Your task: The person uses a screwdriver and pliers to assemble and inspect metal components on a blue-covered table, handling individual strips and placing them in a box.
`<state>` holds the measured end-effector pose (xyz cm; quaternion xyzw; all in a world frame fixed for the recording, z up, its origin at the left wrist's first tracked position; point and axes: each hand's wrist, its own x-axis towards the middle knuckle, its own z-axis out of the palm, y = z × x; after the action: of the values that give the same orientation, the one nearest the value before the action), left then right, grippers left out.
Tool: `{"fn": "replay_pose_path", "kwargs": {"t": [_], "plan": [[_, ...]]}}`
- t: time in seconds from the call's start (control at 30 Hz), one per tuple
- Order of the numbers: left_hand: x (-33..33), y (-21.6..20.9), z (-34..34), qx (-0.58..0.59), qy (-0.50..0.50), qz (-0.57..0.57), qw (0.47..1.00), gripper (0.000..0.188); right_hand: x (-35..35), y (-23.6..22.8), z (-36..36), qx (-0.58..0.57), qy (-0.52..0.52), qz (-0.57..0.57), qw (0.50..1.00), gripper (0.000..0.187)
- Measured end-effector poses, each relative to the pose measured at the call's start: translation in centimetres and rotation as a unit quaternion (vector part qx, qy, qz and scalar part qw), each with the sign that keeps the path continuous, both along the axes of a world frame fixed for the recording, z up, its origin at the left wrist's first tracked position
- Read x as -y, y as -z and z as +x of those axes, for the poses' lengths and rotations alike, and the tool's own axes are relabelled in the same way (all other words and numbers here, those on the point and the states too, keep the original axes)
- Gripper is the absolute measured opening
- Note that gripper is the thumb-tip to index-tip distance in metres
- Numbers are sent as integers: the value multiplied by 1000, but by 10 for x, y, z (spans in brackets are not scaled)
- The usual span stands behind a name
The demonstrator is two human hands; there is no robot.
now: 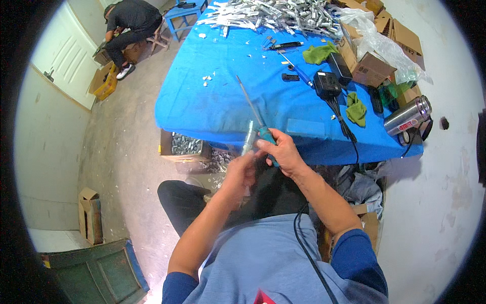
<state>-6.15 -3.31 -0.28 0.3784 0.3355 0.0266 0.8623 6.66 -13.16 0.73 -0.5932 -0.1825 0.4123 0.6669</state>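
My right hand (284,154) is closed around the teal handle of a screwdriver (266,135). Its long thin shaft points up and to the left over the blue-covered table (195,109). Just left of it, my left hand (239,175) grips a silvery, tube-like metal part (248,138), which stands up from the fingers near the table's front edge. Motion smears this part a little, so its exact kind is hard to make out. Both hands are close together above my lap, with the right fingertips near the part's lower end.
A heap of silvery metal parts (273,15) covers the table's far end. On the right lie a black power adapter (327,85), a green cloth (356,109), a steel thermos (408,115) and cardboard boxes. A box of grey parts (186,145) stands below; another person (132,23) sits far left.
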Motion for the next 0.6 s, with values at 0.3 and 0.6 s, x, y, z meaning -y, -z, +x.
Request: {"fn": "replay_pose_path", "kwargs": {"t": [0.3, 0.6], "plan": [[-17, 23, -3, 1, 1, -1, 1000, 33, 51, 5, 6, 43, 18, -80, 996, 24], [7, 24, 7, -32, 46, 55, 997, 34, 15, 37, 0, 233, 21, -79, 969, 36]]}}
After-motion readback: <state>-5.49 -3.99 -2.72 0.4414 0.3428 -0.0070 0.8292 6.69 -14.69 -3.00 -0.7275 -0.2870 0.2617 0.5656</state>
